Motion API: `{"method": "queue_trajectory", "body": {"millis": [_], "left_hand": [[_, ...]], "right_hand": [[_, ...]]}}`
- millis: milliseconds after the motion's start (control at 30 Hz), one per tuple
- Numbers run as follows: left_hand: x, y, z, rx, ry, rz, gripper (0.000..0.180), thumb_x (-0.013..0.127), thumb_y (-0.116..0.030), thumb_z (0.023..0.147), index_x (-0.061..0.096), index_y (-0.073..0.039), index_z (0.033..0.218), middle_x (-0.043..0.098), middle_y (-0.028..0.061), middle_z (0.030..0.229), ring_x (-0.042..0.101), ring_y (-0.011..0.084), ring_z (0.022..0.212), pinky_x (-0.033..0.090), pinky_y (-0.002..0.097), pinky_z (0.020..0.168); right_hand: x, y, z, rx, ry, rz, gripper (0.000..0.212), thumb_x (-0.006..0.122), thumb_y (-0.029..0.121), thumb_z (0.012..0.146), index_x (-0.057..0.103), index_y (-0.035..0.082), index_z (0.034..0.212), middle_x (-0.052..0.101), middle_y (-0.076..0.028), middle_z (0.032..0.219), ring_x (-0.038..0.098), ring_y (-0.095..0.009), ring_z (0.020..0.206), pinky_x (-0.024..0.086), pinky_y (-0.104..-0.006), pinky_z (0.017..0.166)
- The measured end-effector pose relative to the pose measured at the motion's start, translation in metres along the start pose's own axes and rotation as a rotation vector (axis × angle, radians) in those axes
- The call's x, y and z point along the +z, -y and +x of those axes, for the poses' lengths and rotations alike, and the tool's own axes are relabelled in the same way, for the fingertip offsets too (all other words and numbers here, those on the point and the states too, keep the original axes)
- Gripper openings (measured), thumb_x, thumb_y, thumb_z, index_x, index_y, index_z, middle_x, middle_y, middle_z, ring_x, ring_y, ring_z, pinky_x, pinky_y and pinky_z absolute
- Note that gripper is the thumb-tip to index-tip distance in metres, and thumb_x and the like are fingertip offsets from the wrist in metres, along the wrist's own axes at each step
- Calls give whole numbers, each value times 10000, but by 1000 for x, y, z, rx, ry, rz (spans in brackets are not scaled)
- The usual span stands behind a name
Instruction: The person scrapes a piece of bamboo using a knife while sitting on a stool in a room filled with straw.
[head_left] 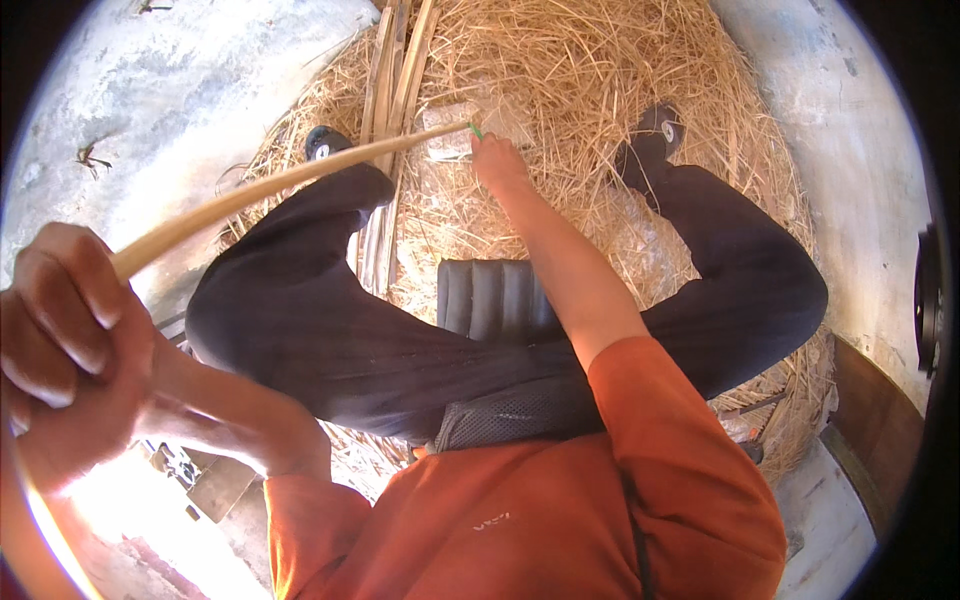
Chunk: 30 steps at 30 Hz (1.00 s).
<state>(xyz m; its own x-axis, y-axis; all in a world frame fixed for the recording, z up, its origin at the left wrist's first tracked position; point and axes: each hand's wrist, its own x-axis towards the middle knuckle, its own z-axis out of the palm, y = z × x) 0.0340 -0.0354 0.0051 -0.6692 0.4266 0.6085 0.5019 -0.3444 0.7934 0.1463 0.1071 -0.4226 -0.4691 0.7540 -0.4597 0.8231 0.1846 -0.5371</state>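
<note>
A long, pale strip that looks like split bamboo or cane (270, 188) slants from the left foreground to the far middle. My left hand (75, 320) is raised close at the left, its fingers wrapped round the strip's near end. My right hand (498, 162) is stretched out between my feet, closed at the strip's far end. From its fingers sticks a small bright green piece (476, 130), touching or just beside the strip's tip. The rest of what the right hand grips is hidden by the fingers.
Straw-like shavings (570, 60) cover the floor around my spread legs. Several long wooden strips (385, 110) lie beside my left foot. A black ribbed pad (490, 295) is between my thighs. Pale walls (840, 130) stand either side, with a brown board (875, 430) at the right.
</note>
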Motion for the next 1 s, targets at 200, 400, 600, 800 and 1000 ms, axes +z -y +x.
{"method": "queue_trajectory", "body": {"millis": [200, 400, 600, 800, 1000], "left_hand": [[-13, 12, 19, -103, 321, -382, 426, 458, -446, 775, 247, -247, 463, 173, -78, 396, 209, 74, 345, 259, 239, 428], [-20, 14, 25, -92, 452, -426, 455, 425, -522, 806, 276, -235, 485, 224, -73, 400, 260, 71, 359, 264, 234, 449], [-15, 5, 17, -83, 193, -217, 411, 447, -474, 775, 303, -211, 494, 246, -65, 398, 245, 74, 342, 236, 235, 439], [-27, 13, 17, -60, 420, -472, 376, 420, -422, 804, 299, -214, 515, 271, -52, 405, 234, 78, 334, 216, 247, 408], [-24, 18, 15, -12, 389, -441, 393, 360, -435, 918, 326, -164, 635, 262, -34, 440, 250, 89, 356, 213, 245, 366]], "right_hand": [[24, -48, 43, -50, 176, 456, 464, 326, 442, 1005, 531, 28, 970, 530, -123, 693, 544, -234, 652, 429, -388, 565], [-19, -52, 16, 125, 523, 943, 442, 350, 443, 1004, 482, 32, 909, 413, -29, 548, 371, -127, 406, 317, -315, 380], [-18, -17, -20, -133, 25, 80, 383, 364, 314, 996, 507, -31, 1083, 649, -254, 815, 639, -393, 707, 505, -486, 687], [-2, -16, -17, -115, 48, -22, 320, 349, 235, 1004, 501, -37, 1079, 620, -299, 841, 646, -418, 820, 528, -499, 672], [24, -29, 34, -90, -91, -92, 289, 395, 206, 978, 556, -26, 1042, 658, -242, 909, 664, -378, 822, 539, -472, 707]]}}
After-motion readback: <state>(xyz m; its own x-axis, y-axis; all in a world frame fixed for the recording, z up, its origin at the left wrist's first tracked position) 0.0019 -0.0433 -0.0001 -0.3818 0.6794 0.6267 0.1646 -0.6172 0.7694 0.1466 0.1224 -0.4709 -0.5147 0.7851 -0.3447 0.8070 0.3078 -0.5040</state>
